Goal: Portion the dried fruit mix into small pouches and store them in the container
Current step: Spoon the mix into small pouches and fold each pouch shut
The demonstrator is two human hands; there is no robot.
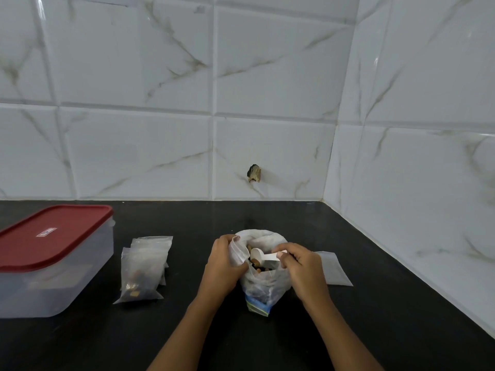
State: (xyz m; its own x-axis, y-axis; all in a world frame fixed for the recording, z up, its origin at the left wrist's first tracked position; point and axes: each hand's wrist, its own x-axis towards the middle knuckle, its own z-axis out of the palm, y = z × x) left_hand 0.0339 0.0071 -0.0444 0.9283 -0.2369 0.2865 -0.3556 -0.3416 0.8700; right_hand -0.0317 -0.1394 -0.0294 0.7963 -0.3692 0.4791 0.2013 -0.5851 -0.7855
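A clear plastic bag of dried fruit mix (263,286) stands open on the black counter at centre. My left hand (223,266) grips the bag's left rim. My right hand (301,266) pinches the handle of a white scoop (261,255), whose bowl sits in the bag's mouth above the fruit. Left of the bag lies a small pile of clear pouches (143,269), the front one holding some fruit mix. One flat pouch (334,269) lies to the right, partly hidden behind my right hand. A clear container with a red lid (51,253) stands closed at the far left.
White marble-look tiles form the back wall and the right wall, meeting in a corner at the back right. A small chipped hole (254,173) marks the back wall. The black counter (348,330) runs on toward the near edge.
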